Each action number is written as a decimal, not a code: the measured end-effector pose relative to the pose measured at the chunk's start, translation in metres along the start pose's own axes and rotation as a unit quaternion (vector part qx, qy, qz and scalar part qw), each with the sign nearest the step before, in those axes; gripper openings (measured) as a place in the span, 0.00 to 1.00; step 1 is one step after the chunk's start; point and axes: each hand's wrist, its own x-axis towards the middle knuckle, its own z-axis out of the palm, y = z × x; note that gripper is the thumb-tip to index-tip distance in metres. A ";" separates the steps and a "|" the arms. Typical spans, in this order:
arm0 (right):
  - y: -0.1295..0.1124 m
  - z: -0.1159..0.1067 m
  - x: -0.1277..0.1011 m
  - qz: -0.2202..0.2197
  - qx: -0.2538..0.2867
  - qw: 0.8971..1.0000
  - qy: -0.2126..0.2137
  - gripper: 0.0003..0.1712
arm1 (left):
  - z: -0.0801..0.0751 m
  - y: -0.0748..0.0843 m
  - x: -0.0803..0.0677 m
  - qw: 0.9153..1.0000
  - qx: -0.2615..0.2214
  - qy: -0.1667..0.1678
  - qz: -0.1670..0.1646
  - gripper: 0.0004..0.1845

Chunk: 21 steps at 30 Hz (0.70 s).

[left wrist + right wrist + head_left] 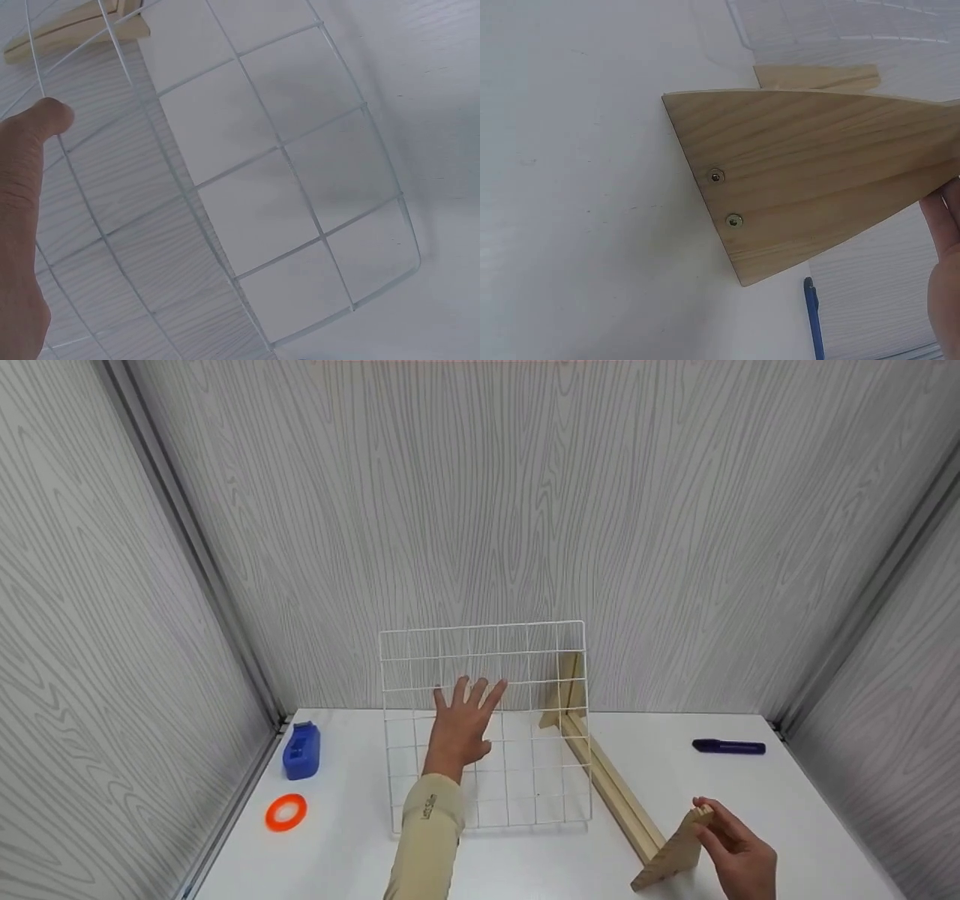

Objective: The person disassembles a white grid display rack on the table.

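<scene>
A white wire grid panel (532,737) stands on edge on the white table. My left hand (461,727), fingers straight and spread, lies against its wires; the left wrist view shows only the thumb side of this hand (22,172) by the wires. To the right of centre a wooden stand (615,795) has a long grooved bar between two end panels. My right hand (742,859) pinches the upper tip of the near end panel (679,847) between thumb and fingers. Two screws (715,175) show on that panel's outer face. The far end panel (566,682) is partly behind the grid.
On the left of the table (352,810) are a blue tape dispenser (302,751) and an orange ring-shaped roll (273,812). A slim dark blue tool (729,747) lies at the back right. Wood-patterned grey walls (480,510) enclose the back and sides.
</scene>
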 end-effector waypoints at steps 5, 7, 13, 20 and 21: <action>0.000 0.004 -0.001 -0.020 0.002 0.999 0.034 0.25 | 0.005 0.001 -0.006 1.000 -0.006 -0.021 -0.006 0.63; 0.001 0.005 -0.001 -0.030 0.005 0.998 0.049 0.26 | 0.007 0.001 -0.008 1.000 -0.010 -0.028 -0.007 0.63; 0.002 0.008 0.000 -0.072 -0.010 0.995 0.072 0.25 | 0.009 0.002 -0.009 0.999 0.005 -0.039 -0.011 0.62; 0.001 0.009 -0.004 -0.053 -0.032 0.994 0.089 0.25 | 0.012 0.003 -0.011 0.998 -0.011 -0.064 -0.010 0.62; 0.001 0.009 -0.005 -0.049 -0.033 0.994 0.091 0.25 | 0.013 0.003 -0.013 0.997 -0.018 -0.070 -0.010 0.62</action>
